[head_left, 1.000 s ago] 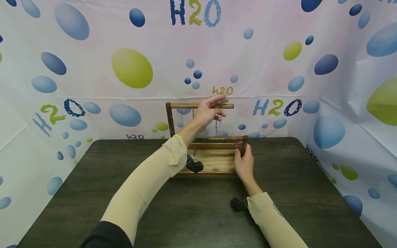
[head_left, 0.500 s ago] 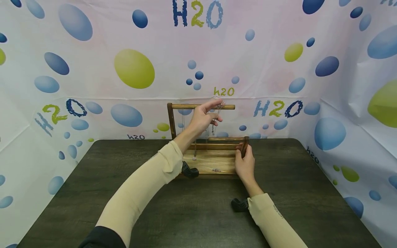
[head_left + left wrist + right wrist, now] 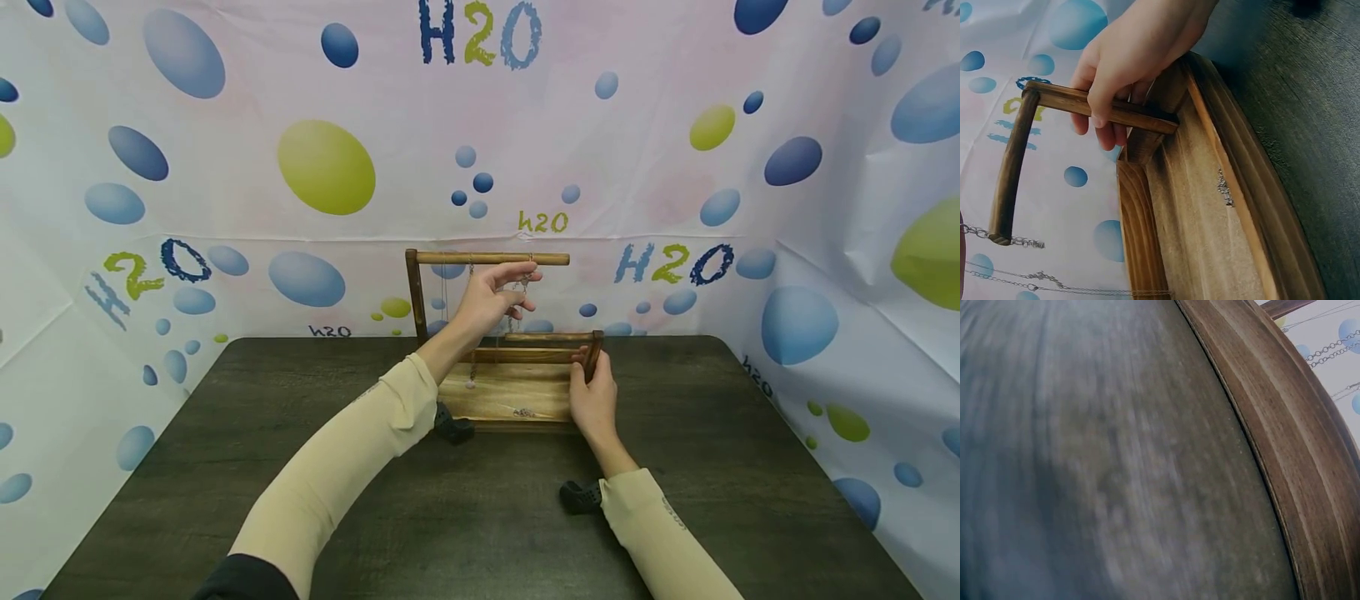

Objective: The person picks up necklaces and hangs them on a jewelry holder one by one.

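A wooden jewelry stand [image 3: 502,356] stands on the table, with a long upper bar, a shorter lower bar and a tray base. My left hand [image 3: 487,300] is just under the upper bar's right part, index finger stretched and thumb apart from it. A silver chain necklace [image 3: 524,284] hangs from that bar and passes by these fingers; contact is hard to make out. My right hand [image 3: 595,396] grips the short right post, fingers curled round it in the left wrist view. Another chain necklace [image 3: 472,367] with a small pale pendant hangs further left, beside finer chains [image 3: 444,292].
A small heap of silver chain [image 3: 1225,189] lies in the tray. The tray's wooden wall [image 3: 1297,437] fills the right side of the right wrist view. Dark table surface [image 3: 480,517] lies in front, and a printed sheet [image 3: 637,167] closes off the back.
My left hand has come down and slightly left, from above the upper bar to below it, and the necklace now hangs from the bar. My right hand keeps its grip on the post.
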The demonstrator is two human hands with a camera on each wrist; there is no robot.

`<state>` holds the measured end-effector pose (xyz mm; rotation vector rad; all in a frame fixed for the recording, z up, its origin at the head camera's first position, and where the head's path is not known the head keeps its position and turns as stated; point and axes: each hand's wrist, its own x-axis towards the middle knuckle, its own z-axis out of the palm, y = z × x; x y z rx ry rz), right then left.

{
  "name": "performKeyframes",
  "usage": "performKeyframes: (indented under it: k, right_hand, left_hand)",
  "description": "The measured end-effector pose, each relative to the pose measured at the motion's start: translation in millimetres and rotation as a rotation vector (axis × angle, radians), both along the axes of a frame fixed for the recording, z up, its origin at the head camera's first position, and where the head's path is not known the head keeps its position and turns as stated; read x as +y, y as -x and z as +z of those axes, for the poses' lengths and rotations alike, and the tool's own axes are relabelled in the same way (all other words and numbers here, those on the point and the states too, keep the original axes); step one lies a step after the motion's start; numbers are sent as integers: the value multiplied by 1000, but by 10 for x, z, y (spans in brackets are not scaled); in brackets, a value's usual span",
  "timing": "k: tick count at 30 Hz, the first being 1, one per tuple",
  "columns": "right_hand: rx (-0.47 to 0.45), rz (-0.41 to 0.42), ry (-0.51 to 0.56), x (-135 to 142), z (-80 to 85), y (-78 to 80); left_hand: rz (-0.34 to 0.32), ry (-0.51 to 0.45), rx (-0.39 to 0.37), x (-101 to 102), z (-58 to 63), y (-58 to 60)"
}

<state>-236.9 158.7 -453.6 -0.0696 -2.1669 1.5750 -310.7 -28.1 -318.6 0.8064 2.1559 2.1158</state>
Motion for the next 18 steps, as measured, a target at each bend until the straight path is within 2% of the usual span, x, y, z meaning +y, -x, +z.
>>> performKeyframes:
  k: [8,18]
  right_hand:
    - [2,5,-7,3,-15,6]
    - [-1,3,-9,9,-21,16]
  left_hand:
    - [-5,9,-29,-9,-116,-16]
    - [-29,38,-137,-82,-281,4]
